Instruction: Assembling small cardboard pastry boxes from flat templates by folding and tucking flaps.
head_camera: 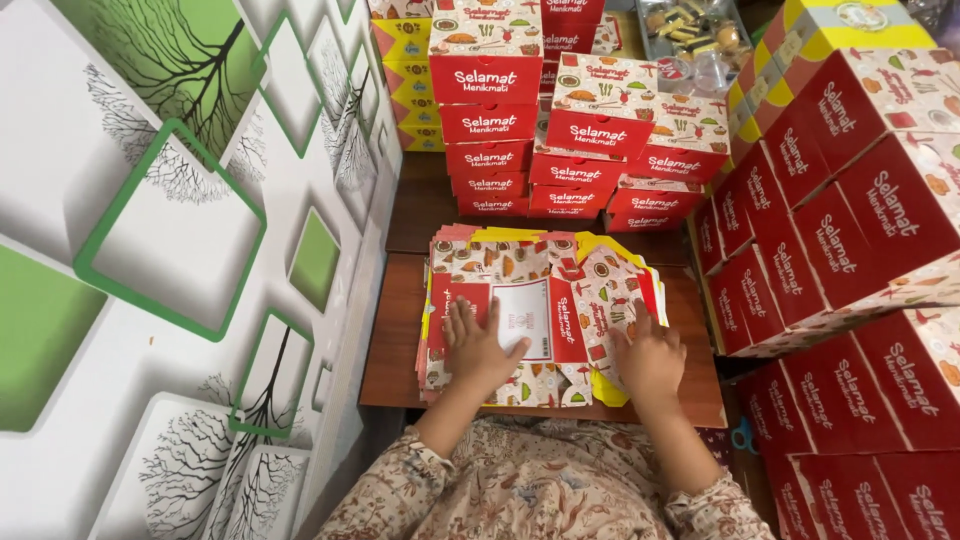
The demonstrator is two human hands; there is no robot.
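A pile of flat, unfolded red-and-white printed cardboard box blanks [520, 275] lies on a brown wooden table [395, 345] in front of me. My left hand [478, 345] rests flat with fingers spread on the left part of the top blank. My right hand [648, 352] lies flat on the right side of the pile, fingers spread. Neither hand grips anything. Yellow blanks [607, 388] stick out under the pile at the right.
Stacks of assembled red boxes [545, 150] stand at the far end of the table and more stacks of red boxes [850, 230] rise at the right. A wall with green and white tree-pattern wallpaper [170, 250] closes the left side. Blue scissor handles [742, 436] show at lower right.
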